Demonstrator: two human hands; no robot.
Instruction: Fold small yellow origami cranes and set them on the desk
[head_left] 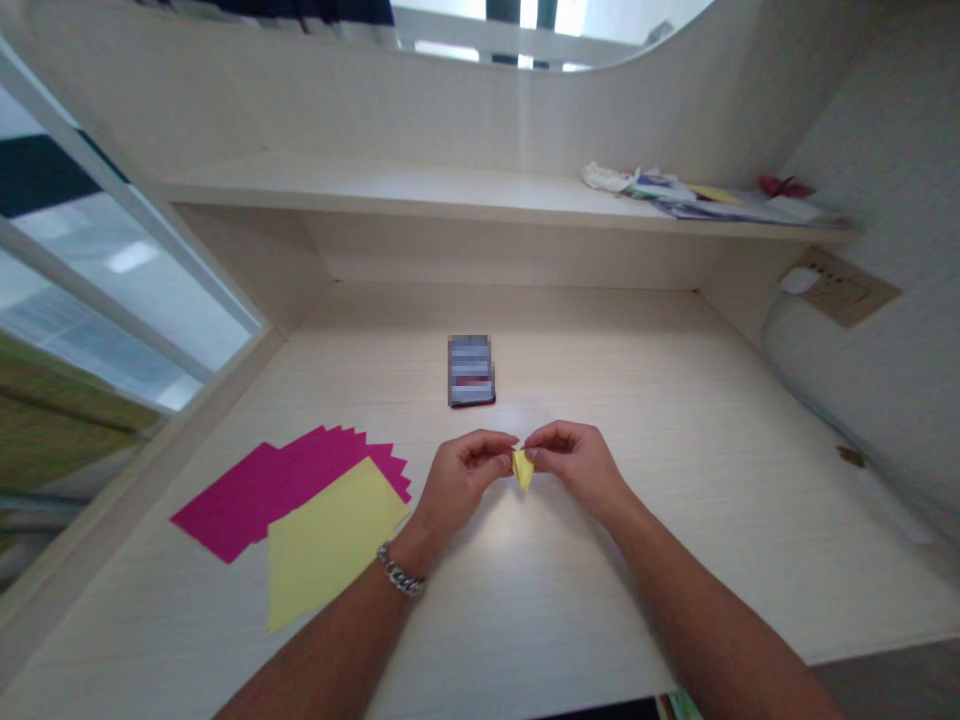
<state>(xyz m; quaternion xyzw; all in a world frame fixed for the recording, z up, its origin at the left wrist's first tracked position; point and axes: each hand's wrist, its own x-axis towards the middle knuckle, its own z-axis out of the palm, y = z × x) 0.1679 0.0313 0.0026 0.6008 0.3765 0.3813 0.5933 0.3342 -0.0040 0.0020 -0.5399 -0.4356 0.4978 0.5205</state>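
The folded yellow paper (523, 470) is at the middle of the desk (600, 360), nearer than the phone (471, 370). My left hand (463, 474) pinches its left side, my right hand (583, 462) its right. I judge it light, easily creased; best held by its edges. Magenta sheets (292, 484) lie left.

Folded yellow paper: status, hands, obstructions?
Left hand and right hand both pinching folded yellow paper. Phone lies beyond, apart from hands. Magenta sheets, loose yellow sheet to the left.
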